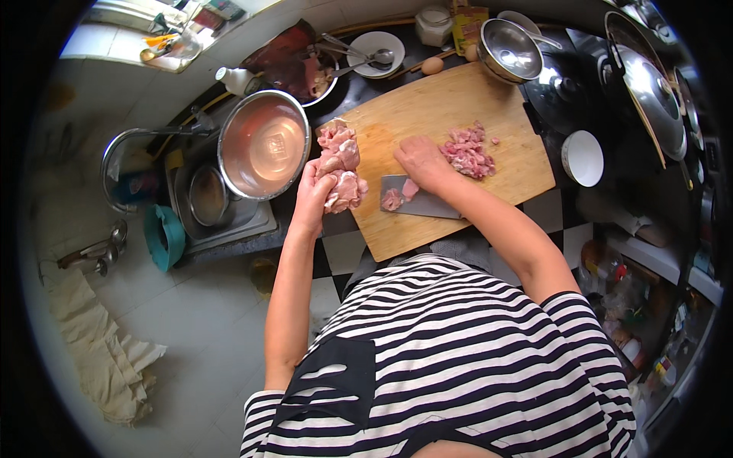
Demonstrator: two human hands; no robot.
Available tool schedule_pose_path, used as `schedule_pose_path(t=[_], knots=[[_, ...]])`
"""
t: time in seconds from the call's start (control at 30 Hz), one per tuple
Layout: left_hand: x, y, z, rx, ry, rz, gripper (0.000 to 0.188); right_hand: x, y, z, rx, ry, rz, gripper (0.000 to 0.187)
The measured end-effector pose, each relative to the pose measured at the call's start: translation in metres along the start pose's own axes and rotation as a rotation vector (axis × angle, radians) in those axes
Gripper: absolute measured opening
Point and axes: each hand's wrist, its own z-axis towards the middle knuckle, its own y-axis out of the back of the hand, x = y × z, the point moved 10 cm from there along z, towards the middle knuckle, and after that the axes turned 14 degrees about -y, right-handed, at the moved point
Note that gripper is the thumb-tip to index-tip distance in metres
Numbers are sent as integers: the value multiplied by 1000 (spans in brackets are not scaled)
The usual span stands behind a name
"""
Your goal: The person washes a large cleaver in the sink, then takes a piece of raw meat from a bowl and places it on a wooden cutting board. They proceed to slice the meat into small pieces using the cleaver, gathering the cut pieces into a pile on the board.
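Observation:
My left hand (311, 200) grips a floppy piece of raw meat (340, 172), pink with pale fat, over the left edge of the wooden cutting board (359, 229). My right hand (424, 162) is on the middle of the board, its fingers curled down and together; anything under them is hidden. Below that hand a cleaver (431, 204) lies flat with two small bits of meat (401, 197) on its blade. Right of the hand sits a pile of cut raw meat (469, 151).
Left of the board, a large metal bowl of pinkish water (267, 141) stands by the sink (237, 229). Behind are a bowl of darker meat (324, 88), a white plate with spoons (374, 53), an egg (432, 66) and a metal bowl (510, 49). A white bowl (582, 158) stands right.

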Motion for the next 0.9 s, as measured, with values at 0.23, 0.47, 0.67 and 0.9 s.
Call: schedule_pose_path(t=[0.23,0.47,0.67,0.9], knots=[[-19,-38,42,64,-320,1129,50,-123,83,-47,-215,-522,-53,8],[-4,-46,50,1,-551,1643,67,-84,92,-157,-83,-525,166,36],[-10,-154,21,409,-763,1291,45,-50,49,-175,73,-388,-68,66],[57,-200,70,390,-699,1150,24,-39,36,-162,183,-280,-35,66]])
